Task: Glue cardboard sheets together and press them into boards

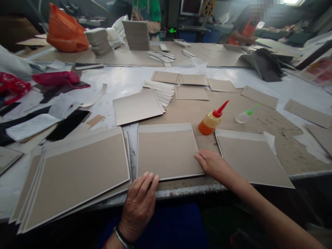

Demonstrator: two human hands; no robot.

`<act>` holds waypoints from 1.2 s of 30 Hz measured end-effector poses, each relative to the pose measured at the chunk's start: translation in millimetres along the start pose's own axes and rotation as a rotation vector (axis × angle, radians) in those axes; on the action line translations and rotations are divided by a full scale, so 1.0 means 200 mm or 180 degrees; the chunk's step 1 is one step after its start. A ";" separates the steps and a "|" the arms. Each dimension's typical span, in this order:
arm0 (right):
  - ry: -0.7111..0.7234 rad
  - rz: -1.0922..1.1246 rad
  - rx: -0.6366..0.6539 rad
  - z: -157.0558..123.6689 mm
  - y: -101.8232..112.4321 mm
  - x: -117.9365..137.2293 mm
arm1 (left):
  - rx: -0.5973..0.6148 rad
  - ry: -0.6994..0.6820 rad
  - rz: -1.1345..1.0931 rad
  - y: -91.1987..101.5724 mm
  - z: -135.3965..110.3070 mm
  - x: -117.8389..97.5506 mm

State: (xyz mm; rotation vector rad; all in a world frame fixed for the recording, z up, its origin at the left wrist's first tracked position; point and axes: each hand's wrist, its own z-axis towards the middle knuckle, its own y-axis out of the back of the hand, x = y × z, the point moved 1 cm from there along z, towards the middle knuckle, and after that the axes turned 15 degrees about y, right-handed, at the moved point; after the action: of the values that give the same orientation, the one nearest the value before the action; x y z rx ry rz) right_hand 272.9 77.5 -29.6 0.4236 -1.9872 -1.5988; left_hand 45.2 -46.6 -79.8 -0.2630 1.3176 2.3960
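Observation:
In front of me lies a grey-brown cardboard panel (pixel 166 152) with a paler strip along its far edge. My right hand (pixel 211 164) pinches its right edge near the front corner; the thumb is partly hidden. My left hand (pixel 141 200) reaches over the table's front edge, fingers stretched out, fingertips on the panel's front-left corner; its thumb is out of sight. To the left is an overlapping stack of similar panels (pixel 83 166). Another panel (pixel 249 155) lies to the right, its front corner jutting past the table edge.
Behind the panel stand a red-tipped bottle of orange liquid (pixel 209 122) and a small green-tipped bottle (pixel 243 117). Thin card strips (pixel 162 91) and a pale panel (pixel 138 105) lie beyond. A black phone (pixel 68 124) is left. Two people work at the back.

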 end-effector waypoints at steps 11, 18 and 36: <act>0.0320 -0.0500 -0.0136 0.00 -0.07 -0.05 | 0.0016 0.0023 0.0104 0.00 -0.02 0.00; 0.0469 -0.0624 -0.0318 -0.01 -0.13 -0.11 | 0.0015 0.0059 0.0043 0.01 -0.02 0.01; -0.0011 -0.0452 0.0199 0.00 -0.02 0.01 | 0.0161 0.0009 -0.0018 0.03 0.01 -0.01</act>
State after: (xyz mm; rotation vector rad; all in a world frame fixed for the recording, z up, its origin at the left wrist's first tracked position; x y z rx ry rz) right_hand 270.5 75.0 -32.5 0.5987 -2.0539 -1.6259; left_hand 44.4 -49.1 -73.4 -0.2554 1.3749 2.3547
